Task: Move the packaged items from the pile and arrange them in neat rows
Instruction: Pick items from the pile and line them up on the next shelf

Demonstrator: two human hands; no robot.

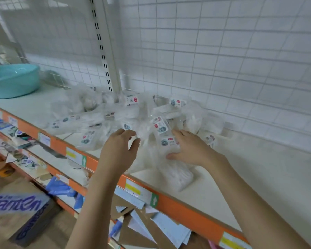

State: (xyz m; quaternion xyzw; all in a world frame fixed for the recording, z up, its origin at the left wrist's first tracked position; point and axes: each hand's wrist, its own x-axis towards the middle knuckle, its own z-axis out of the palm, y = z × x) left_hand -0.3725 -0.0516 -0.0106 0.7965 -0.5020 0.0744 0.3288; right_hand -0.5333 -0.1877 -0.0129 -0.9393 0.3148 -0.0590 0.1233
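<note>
- Pile of clear packaged items (126,115) sits on the white shelf (258,177), toward the back, against the wire grid panel (223,51) and around the slotted upright post (104,51).
- Packs lie jumbled, long axes in mixed directions; no rows visible. Blur hides most detail.
- Left hand (118,150): fingers curled, thumb and fingertips pinching the crinkled clear plastic of a pack (142,131) at the pile's near edge.
- Right hand (188,148): fingers spread, palm down, resting on a long pack (171,164); thumb at its side. Can't tell if it actually grips.
- That long pack runs front to back, label end (162,127) pointing away toward the pile, plain end toward the shelf's orange front rail (187,211).
- Teal basin (13,79) on the shelf far left, well apart from the pile.
- Lower shelves hold mixed goods; cardboard box (23,211) at bottom left.
</note>
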